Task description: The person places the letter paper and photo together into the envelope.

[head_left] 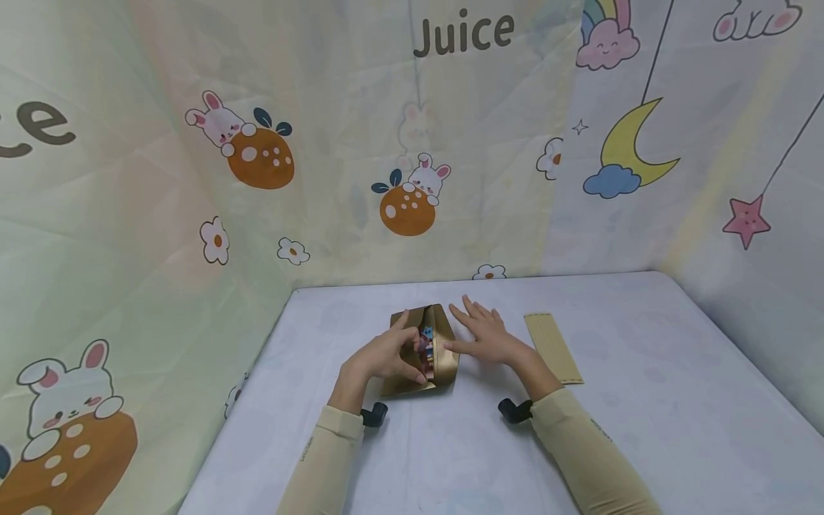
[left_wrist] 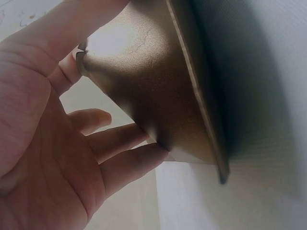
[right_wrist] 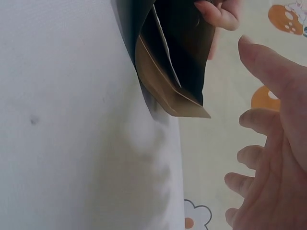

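Observation:
A gold paper envelope [head_left: 445, 365] lies on the table with its mouth spread apart, and small multicoloured items [head_left: 428, 345] show inside; their kind is too small to tell. My left hand [head_left: 385, 353] holds the envelope at the left side of its mouth, thumb and fingers bent at the edge. In the left wrist view, fingertips touch the gold face of the envelope [left_wrist: 153, 81]. Just right of the mouth is my right hand [head_left: 486, 336], fingers spread and holding nothing. The right wrist view shows its thumb apart from the envelope's brown flap [right_wrist: 157, 86].
A flat gold strip [head_left: 553, 348] lies on the white table [head_left: 644, 400], right of the right hand. Behind and beside the table hang printed curtains [head_left: 347, 214] with rabbits, oranges and flowers. A black wrist camera [head_left: 515, 410] sits below the right hand.

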`<action>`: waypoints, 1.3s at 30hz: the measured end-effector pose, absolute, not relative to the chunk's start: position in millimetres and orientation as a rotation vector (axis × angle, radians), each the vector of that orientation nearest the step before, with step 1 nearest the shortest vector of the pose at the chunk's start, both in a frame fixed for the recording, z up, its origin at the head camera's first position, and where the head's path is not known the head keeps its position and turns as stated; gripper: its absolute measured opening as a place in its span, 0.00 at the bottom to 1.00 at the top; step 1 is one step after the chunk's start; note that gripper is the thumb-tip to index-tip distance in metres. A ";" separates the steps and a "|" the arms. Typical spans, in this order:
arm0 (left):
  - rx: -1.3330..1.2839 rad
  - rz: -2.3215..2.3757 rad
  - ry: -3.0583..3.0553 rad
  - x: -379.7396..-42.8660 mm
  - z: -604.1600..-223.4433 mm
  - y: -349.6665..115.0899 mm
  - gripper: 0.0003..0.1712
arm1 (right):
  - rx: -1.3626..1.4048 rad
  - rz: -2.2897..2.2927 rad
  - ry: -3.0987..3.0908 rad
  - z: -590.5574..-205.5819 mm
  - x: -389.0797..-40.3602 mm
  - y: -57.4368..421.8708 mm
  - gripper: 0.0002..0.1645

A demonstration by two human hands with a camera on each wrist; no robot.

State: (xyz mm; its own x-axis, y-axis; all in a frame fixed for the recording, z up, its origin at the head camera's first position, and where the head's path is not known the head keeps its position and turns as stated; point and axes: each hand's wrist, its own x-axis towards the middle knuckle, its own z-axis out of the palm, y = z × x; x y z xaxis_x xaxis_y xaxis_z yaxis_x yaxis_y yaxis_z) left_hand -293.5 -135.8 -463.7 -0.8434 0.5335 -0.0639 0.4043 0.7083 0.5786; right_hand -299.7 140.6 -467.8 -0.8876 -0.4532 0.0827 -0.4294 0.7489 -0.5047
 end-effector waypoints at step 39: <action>0.769 0.853 2.675 -292.2 -463.5 -136.2 0.30 | -0.563 -0.869 2.945 -464.2 -310.2 192.0 0.53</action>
State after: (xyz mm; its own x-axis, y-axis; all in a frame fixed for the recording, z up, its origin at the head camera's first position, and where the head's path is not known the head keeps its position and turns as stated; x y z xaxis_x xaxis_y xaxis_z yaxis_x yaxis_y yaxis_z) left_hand -292.2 -136.2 -463.5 -0.8360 0.5458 -0.0570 0.4120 0.6928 0.5918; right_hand -310.2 192.0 -464.2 -0.9347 -0.3460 0.0817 -0.3349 0.7798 -0.5290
